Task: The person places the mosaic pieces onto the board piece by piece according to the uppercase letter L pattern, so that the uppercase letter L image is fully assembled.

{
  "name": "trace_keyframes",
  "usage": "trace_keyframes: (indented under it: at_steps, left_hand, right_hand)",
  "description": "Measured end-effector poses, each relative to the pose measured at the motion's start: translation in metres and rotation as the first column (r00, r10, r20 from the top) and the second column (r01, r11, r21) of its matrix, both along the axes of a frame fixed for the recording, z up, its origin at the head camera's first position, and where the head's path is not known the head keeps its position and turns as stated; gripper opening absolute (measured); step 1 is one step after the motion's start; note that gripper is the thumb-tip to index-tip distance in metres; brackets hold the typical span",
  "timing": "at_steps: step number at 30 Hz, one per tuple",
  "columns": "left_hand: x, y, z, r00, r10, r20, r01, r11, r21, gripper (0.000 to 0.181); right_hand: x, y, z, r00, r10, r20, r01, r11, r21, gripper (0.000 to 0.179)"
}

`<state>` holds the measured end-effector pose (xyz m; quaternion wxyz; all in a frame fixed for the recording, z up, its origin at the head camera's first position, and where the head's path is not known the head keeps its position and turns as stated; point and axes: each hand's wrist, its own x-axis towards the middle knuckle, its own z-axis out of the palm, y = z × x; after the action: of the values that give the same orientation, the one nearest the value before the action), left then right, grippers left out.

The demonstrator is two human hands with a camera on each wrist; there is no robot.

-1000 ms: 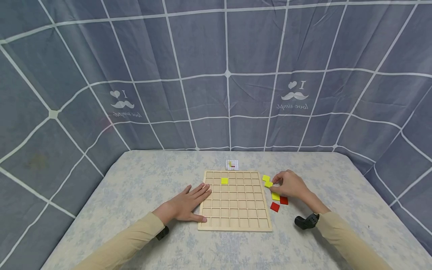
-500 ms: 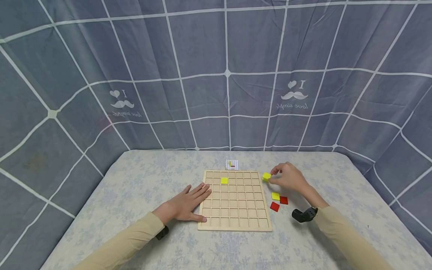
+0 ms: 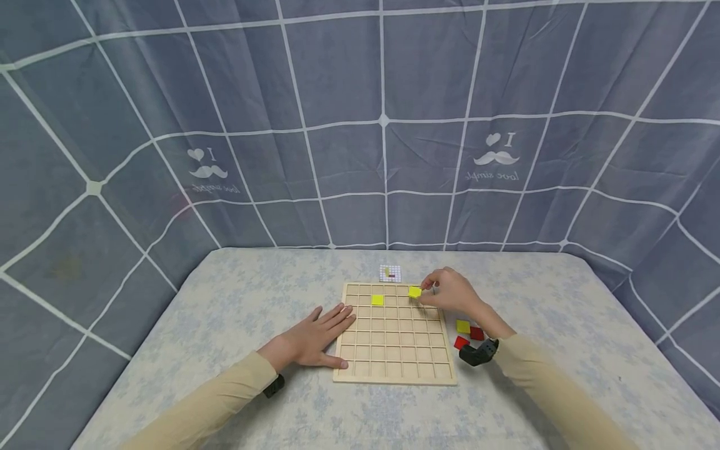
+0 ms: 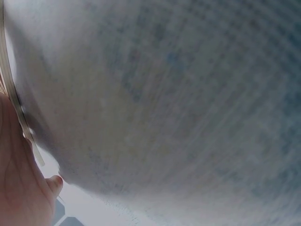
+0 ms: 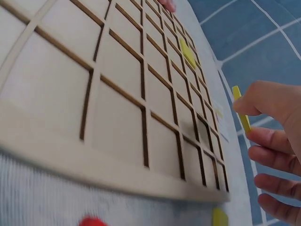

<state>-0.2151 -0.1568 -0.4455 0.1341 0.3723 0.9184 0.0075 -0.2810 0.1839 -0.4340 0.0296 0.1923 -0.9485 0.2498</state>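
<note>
My right hand point(image 3: 454, 291) pinches a square yellow tile point(image 3: 414, 292) between thumb and index finger, over the far right part of a wooden grid board point(image 3: 394, 381). In the right wrist view the held tile point(image 5: 241, 110) stands on edge, above the board's surface. My left hand point(image 3: 315, 337) lies flat with fingers spread, its fingertips and thumb on the board's left edge. Another yellow tile point(image 3: 377, 300) sits in a compartment of the board's far part. The left wrist view shows part of the left hand point(image 4: 21, 165) beside the board's edge.
Right of the board lie a yellow tile point(image 3: 463, 327) and two red tiles point(image 3: 477, 334), one partly behind the wrist strap. A further yellow tile point(image 5: 219, 217) shows by the board's corner. A small printed grid card point(image 3: 390, 273) lies beyond the board.
My right hand has picked up a yellow tile from the group on the right and moved left with it over the board. The left hand stays in place.
</note>
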Motion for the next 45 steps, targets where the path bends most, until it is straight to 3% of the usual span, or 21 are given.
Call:
trace_keyframes:
  at_steps: [18, 27, 45]
  left_hand:
    - [-0.004, 0.009, 0.001, 1.000, -0.002, 0.009, 0.002, 1.000, -0.025, 0.093]
    - [-0.003, 0.010, 0.001, 1.000, -0.002, 0.005, 0.003, 0.999, -0.041, 0.093]
    - [-0.002, 0.001, -0.004, 1.000, 0.012, -0.027, -0.013, 0.999, -0.034, 0.094]
  right_hand:
    - [0.000, -0.046, -0.009, 0.982, 0.186, -0.039, -0.186, 0.983, 0.002, 0.018]
    - [0.005, -0.054, -0.014, 0.977, 0.212, -0.040, -0.208, 0.975, 0.078, 0.019]
    - [0.001, -0.068, -0.018, 0.973, 0.229, -0.026, -0.227, 0.972, 0.062, 0.021]
